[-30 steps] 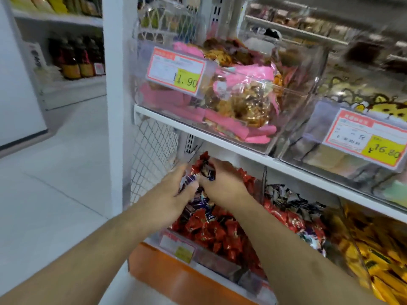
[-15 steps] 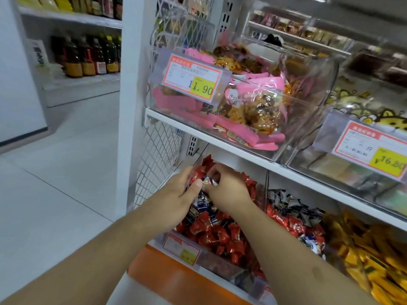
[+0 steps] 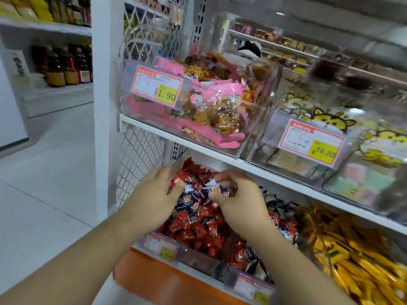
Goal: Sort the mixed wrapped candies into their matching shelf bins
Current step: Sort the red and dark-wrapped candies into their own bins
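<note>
A clear bin [image 3: 199, 257] on the lower shelf holds red wrapped candies [image 3: 198, 231] with several purple wrapped candies [image 3: 190, 200] mixed in on top. My left hand [image 3: 154, 194] lies on the pile at the bin's left, thumb pressing a red candy, fingers partly buried. My right hand [image 3: 240, 197] pinches purple candies [image 3: 217, 188] between thumb and curled fingers above the pile. The neighbouring bin to the right holds dark silver and red candies [image 3: 279, 211].
Yellow wrapped sticks [image 3: 352, 249] fill a bin at the far right. The upper shelf [image 3: 220, 154] hangs close above my hands, carrying clear bins of pink snack packs [image 3: 211, 111] and cartoon-printed packs [image 3: 356, 137]. Wire mesh [image 3: 138, 159] closes the left side.
My hands have drawn apart over the pile. The right hand now holds purple candies lifted from the red ones. The view has shifted closer.
</note>
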